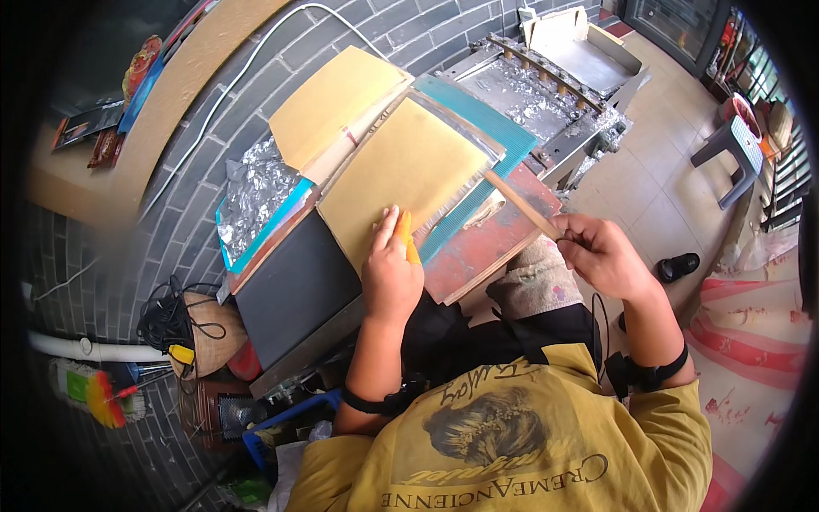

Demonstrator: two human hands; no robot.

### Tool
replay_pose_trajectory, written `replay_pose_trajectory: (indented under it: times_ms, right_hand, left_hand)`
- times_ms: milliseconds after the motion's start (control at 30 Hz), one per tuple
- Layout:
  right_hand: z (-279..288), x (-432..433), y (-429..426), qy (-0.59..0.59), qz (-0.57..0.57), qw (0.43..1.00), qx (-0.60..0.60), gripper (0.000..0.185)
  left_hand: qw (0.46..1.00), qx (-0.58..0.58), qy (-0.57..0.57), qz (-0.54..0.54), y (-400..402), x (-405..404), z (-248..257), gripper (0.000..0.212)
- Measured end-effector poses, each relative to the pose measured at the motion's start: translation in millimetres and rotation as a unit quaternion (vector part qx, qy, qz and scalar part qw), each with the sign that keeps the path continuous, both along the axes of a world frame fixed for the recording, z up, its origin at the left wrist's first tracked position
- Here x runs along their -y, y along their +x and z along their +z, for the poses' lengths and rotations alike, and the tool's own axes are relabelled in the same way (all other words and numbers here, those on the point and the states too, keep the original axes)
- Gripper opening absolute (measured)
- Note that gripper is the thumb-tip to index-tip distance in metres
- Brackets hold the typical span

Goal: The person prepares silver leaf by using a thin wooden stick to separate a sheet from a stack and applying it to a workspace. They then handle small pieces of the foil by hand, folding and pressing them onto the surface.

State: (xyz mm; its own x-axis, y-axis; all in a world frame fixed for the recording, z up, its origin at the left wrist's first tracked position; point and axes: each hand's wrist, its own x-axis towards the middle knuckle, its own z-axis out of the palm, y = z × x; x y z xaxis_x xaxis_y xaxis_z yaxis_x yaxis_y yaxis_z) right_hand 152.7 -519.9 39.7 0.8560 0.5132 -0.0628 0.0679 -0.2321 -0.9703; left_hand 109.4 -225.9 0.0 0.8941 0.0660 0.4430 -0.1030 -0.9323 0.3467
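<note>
My left hand (395, 262) rests on the lower edge of a stack of golden-brown paper sheets (409, 166), with orange finger covers on part of it. In my right hand (598, 253) is a flat wooden stick (521, 205); its far end touches the right edge of the stack. Under the stack lies a teal ribbed mat (461, 221) on a worn red board (492, 237). A second stack of tan sheets (339, 109) adjoins it at the upper left. A folded cloth (484, 212) lies by the mat.
A blue-edged tray of crumpled silver foil (256, 198) and a black panel (297, 288) are at the left. A metal machine covered with foil scraps (524, 96) stands at the upper right. A plastic stool (736, 150) and a black shoe (678, 267) are on the tiled floor.
</note>
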Motion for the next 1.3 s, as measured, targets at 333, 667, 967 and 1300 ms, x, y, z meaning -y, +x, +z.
replay_pose_trajectory:
  times_ms: [333, 667, 967, 1300]
  right_hand:
    - [9, -1, -2, -0.014, -0.022, 0.999, -0.028, 0.022]
    - [13, -6, -10, -0.041, -0.016, 0.997, 0.057, 0.025]
    - [32, 26, -38, -0.081, 0.095, 0.992, 0.009, 0.031]
    - [24, 42, -34, -0.087, -0.003, 0.996, -0.009, 0.028]
  left_hand:
    - [1.0, -0.003, -0.005, -0.022, 0, 0, 3, 0.033]
    - [0.707, -0.192, -0.676, -0.077, 90, -28, 27, 0.04]
    - [0.71, -0.09, -0.698, 0.011, 93, -34, 12, 0.015]
    - [0.622, -0.097, -0.775, -0.051, 74, -72, 7, 0.019]
